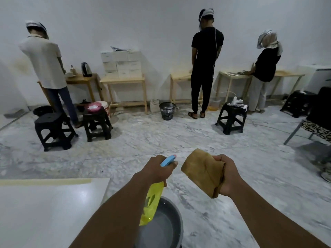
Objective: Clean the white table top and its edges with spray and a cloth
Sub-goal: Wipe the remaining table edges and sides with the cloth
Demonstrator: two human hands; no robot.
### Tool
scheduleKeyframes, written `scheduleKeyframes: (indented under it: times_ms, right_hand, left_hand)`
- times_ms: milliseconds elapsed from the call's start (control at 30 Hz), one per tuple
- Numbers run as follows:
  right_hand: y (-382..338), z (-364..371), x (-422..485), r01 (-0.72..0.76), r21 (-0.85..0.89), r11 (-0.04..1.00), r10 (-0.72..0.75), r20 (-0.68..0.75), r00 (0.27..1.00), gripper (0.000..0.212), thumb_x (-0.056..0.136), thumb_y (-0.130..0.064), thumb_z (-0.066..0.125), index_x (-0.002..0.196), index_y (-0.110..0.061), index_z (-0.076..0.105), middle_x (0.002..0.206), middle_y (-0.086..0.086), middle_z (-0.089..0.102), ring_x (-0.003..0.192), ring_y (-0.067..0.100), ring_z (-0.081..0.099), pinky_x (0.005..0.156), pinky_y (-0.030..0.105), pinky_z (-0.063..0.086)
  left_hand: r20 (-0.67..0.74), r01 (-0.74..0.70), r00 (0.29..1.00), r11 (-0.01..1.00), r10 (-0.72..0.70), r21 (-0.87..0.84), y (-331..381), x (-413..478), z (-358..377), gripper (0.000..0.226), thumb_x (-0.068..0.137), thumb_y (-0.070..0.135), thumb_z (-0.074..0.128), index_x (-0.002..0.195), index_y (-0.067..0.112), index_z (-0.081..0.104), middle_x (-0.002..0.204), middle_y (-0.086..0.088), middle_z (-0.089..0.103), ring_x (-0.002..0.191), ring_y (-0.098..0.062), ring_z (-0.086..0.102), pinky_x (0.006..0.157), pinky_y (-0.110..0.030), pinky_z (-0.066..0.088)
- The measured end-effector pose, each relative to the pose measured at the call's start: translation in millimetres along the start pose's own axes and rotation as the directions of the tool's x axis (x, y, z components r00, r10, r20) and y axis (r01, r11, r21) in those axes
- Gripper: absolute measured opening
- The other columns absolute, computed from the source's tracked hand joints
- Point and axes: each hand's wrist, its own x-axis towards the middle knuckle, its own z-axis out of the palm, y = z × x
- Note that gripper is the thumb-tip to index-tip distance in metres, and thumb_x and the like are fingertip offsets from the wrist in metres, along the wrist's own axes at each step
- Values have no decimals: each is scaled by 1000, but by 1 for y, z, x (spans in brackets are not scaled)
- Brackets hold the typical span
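Holding both tools clear of the work surface, we judge the task to be at its preparation step: nothing yet touches the glossy white rectangular table top point(44, 208), which lies at 8 o'clock in the head view. Our left hand point(157, 169) is clenched around the neck of the translucent yellow plastic spray bottle with a light-blue trigger head point(152, 203), nozzle aimed toward 1 o'clock. Our right hand point(227, 176) grips the folded tan cloth point(200, 174), fingers closed over its right edge. The bottle hangs directly above the round grey plastic basin of water point(172, 221) at 6 o'clock.

The next move, in our judgement, calls for swinging both hands toward 9 o'clock, pointing the nozzle down at the white surface, and squeezing the trigger (whether the cloth is already wet cannot be told).

Edges: the far edge carries a pale beige strip point(46, 181); the right edge runs diagonally just beside the basin, so wiping that edge risks knocking the basin rim. Open marble-patterned floor point(179, 140) extends from 11 to 2 o'clock, giving free room to step; the black plastic stools point(53, 129) and the other persons stand well apart.
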Motion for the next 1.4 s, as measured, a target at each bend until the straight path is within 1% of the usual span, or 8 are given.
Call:
scheduleKeyframes:
  times_ms: [67,233,300,600,733,900,1167,1400]
  right_hand:
    - [-24,-13,32,-12,-10,1000,12,4,1000,36,86,-34,51,89,-5,72,80,17,73,78,36,64,71,38,50]
    - [-71,-50,106,-46,-32,998,47,31,998,36,82,-35,54,93,-6,72,88,18,71,82,38,64,77,41,51]
    - [-101,-67,137,-62,-72,995,65,43,997,38,80,-38,56,92,-7,73,90,18,71,83,38,64,79,43,50]
    - [-194,-34,260,-106,-141,984,131,182,975,42,87,-42,50,80,-9,75,83,16,72,75,36,67,75,40,51]
    - [-208,7,323,-154,-221,963,204,228,952,46,85,-44,52,76,-8,79,87,18,73,80,37,67,79,41,51]
    - [-215,80,418,-167,-342,925,265,261,928,40,80,-43,57,73,-9,76,89,17,71,85,37,65,95,49,46]
    - [-220,226,535,-198,-466,862,397,378,836,41,85,-39,53,65,-10,73,77,13,71,74,34,65,76,39,51]
    - [-188,361,613,-198,-592,781,539,480,692,45,87,-40,49,73,-7,77,83,17,74,81,37,66,76,41,52]
  left_hand:
    - [-12,18,1000,1000,-18,8,10,36,13,46,98,53,66,98,8,76,97,-18,78,90,-33,77,76,-42,61]
    - [-41,67,997,997,-65,39,32,105,37,40,103,50,62,94,12,71,79,-3,71,68,-16,75,46,-11,46]
    - [-73,88,994,996,-85,34,53,134,49,38,104,48,62,90,13,68,79,-5,70,61,-15,69,51,-16,49]
    - [-185,211,958,975,-220,-66,74,238,44,52,102,49,64,99,-2,73,99,-26,78,88,-36,79,72,-39,61]
    - [-211,276,935,958,-286,-73,49,285,26,49,103,50,62,95,3,73,90,-17,79,82,-30,81,49,-9,48]
    - [-307,321,880,930,-363,-179,9,358,-20,55,101,52,63,100,-2,72,96,-23,78,74,-24,74,80,-42,64]
    - [-410,443,783,882,-467,-159,-42,427,-118,51,104,48,59,100,-1,73,99,-23,78,91,-35,78,79,-39,58]
    - [-520,563,584,773,-623,-294,-102,445,-201,49,100,53,63,98,4,73,100,-19,80,93,-33,79,88,-48,62]
